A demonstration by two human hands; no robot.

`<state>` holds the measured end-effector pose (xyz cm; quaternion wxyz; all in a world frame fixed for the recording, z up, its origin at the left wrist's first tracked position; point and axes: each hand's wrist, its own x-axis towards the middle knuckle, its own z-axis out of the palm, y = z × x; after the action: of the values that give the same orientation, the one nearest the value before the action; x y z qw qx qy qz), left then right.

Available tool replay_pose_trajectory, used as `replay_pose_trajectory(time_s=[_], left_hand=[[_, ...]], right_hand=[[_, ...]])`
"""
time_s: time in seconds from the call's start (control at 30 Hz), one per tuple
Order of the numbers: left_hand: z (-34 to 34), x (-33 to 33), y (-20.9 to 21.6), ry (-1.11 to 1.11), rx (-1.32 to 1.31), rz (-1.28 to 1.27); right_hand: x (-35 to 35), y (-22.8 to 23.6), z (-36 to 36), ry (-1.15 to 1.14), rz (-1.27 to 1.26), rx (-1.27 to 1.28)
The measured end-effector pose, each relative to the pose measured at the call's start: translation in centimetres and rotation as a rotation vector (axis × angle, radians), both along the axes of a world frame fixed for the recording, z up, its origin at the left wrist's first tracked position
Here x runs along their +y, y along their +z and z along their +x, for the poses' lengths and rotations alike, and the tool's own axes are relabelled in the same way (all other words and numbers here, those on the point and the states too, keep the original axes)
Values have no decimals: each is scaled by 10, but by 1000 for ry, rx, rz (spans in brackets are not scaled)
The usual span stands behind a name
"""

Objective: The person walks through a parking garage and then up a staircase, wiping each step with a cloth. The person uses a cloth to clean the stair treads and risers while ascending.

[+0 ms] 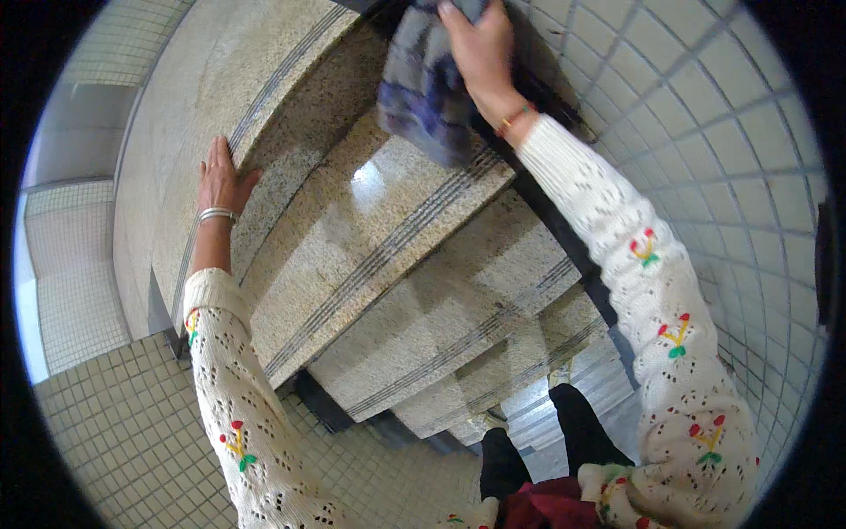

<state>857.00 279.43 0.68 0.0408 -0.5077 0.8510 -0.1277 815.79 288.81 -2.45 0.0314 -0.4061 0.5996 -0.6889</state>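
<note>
— What's on the left?

— A tiled wall (132,423) of small pale squares. Above it, the left hand (220,181) lies flat and open on the edge of a step (203,97), fingers spread, gripping nothing. There is a silver bangle (217,213) on that wrist, and a cream knit sleeve (238,406) with small red, yellow and green motifs.

— And in the middle?

— Speckled stone stairs (397,264) going down, each tread with dark grooved strips near its edge. At the bottom are the person's dark trouser legs (582,423).

— Where's the cloth?

— Top centre. The cloth (423,84), blue-grey and checked, hangs bunched over an upper step, close by the dark strip along the right wall (705,132).

— Who has it?

— The right hand (480,48) presses on its top, fingers bent over it, so it is closed on the cloth. A red bracelet (515,116) sits on that wrist.

— Are the hands close?

— No, well apart, each on a different step.
</note>
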Motion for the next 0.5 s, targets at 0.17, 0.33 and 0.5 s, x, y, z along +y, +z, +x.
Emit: replay_pose_trajectory(time_s=[0.17,0.33,0.5], left_hand=[[11,-3,-18,-190,260,-68],[12,1,-22,-243,276,-142],[4,6,-17,-123,227,-98]], right_hand=[[-96,-42,6,-95,312,79],[-68,-85,17,-248,407,266],[-43,-59,2,23,834,305]])
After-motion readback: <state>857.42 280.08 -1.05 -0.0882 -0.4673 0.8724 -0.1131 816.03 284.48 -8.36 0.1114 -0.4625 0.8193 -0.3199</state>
